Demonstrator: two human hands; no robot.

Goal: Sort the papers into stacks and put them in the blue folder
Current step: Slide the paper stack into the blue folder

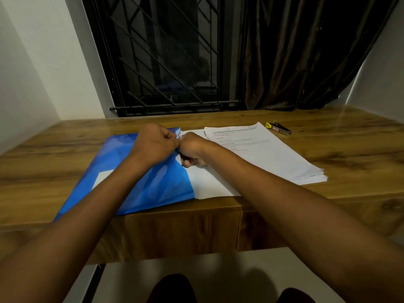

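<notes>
Hands are brought together at the far right corner of the blue folder (133,171), with both forearms stretched forward and converging there. The left hand (155,143) is held knuckles-up over the folder's far edge, its fingers curled tight and pinched on the folder's corner. The right hand (193,149) is set just right of it, touching it. Its fingers are curled under into a loose fist resting on the white sheets (209,182), and its thumb is seen at the folder's right edge. Whether those sheets are actually gripped cannot be told.

The folder is laid flat and skewed, and its near corner is pushed slightly past the near edge of the desk (65,149). The white sheets are tucked partly under its cover and stick out from its right side. A pale rectangle is seen on the cover toward the folder's left; whether it is a label or paper inside cannot be told.

A printed stack (266,156) is laid right of the folder, overlapping the protruding sheets. A stapler (278,128) is placed further right, beyond that stack. A window grille (161,57) and a dark curtain (295,51) are seen behind the folder.
</notes>
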